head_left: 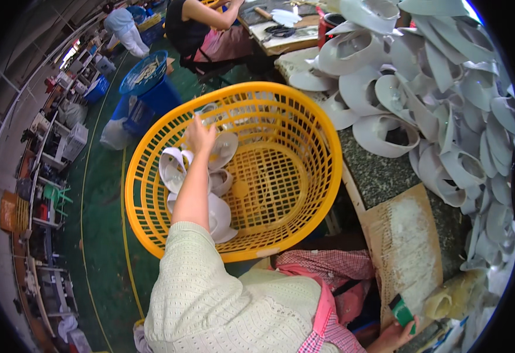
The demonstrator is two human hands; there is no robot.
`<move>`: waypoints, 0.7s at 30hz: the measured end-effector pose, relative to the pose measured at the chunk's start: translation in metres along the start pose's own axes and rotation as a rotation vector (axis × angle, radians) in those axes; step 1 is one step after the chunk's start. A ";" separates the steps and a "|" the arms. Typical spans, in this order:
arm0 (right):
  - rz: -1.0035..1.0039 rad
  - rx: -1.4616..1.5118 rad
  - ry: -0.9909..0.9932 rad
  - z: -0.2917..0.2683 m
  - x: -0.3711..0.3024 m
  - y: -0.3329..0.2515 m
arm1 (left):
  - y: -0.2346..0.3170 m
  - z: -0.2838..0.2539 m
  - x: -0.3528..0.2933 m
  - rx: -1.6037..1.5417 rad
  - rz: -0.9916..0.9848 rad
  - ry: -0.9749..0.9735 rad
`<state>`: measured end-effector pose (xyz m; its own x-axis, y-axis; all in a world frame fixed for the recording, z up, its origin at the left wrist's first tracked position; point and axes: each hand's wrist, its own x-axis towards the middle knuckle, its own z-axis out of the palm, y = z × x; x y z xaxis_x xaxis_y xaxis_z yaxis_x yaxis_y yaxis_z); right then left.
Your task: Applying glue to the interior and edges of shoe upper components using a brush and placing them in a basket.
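Observation:
My left hand (200, 134) reaches into a round yellow plastic basket (304, 117) and rests among several white shoe uppers (218, 213) lying in its left half; whether it grips one I cannot tell. My right hand (396, 335) is low at the bottom right, fingers closed on a small green brush-like tool (402, 310) beside a worn brown board (403, 247). A pale knitted sleeve covers my left upper arm.
A large heap of white shoe uppers (440, 100) covers the speckled worktable (381, 176) on the right. A blue bin (146, 88) stands beyond the basket. Another person (204, 29) sits at the top near scissors (280, 30). Green floor and shelves lie left.

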<state>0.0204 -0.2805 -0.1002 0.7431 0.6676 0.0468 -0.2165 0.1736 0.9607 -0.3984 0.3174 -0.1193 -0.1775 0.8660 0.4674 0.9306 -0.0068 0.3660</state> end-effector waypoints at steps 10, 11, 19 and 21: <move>-0.712 -2.573 -0.078 -0.020 0.019 0.017 | -0.015 0.008 -0.098 0.541 0.232 -1.009; -0.726 -2.584 -0.077 -0.023 0.020 0.018 | -0.006 0.015 -0.099 0.459 0.296 -0.815; -0.656 -2.697 -0.054 -0.013 0.018 0.007 | -0.053 -0.022 -0.033 0.695 0.072 0.295; -0.711 -2.665 -0.086 -0.015 0.020 0.012 | -0.087 -0.023 -0.042 0.479 -0.094 0.229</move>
<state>0.0231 -0.2541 -0.0922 0.9660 0.2182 0.1385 0.0968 0.1918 -0.9767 -0.4789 0.2705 -0.1521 -0.2824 0.7202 0.6336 0.9397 0.3405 0.0318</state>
